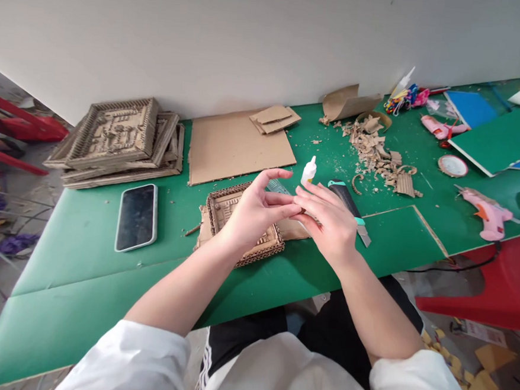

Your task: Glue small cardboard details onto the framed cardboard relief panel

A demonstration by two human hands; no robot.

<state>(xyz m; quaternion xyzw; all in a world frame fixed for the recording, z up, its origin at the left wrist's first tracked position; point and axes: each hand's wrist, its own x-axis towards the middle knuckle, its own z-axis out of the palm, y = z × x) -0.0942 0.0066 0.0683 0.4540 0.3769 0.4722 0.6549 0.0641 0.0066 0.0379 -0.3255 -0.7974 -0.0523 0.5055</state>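
My left hand (263,210) and my right hand (327,217) meet above the table, fingertips pinched together. Between them shows a sliver of a small brown piece (303,211), seemingly cardboard and mostly covered by the fingers. Under my left hand and wrist lies a square cardboard relief panel (260,253) with a corrugated frame, partly hidden. A white glue bottle (308,171) stands upright just beyond my right fingers. Beside my right hand lies a utility knife (346,198) with black and teal handle, its blade (364,235) pointing toward me.
Stacked framed cardboard panels (117,131) and a phone (137,218) are at left. A cardboard sheet (236,152) lies behind the hands. Cardboard scraps (379,147), pink glue guns (485,212), a tape roll (452,166) and a green board (504,141) spread rightward. A wall borders the back.
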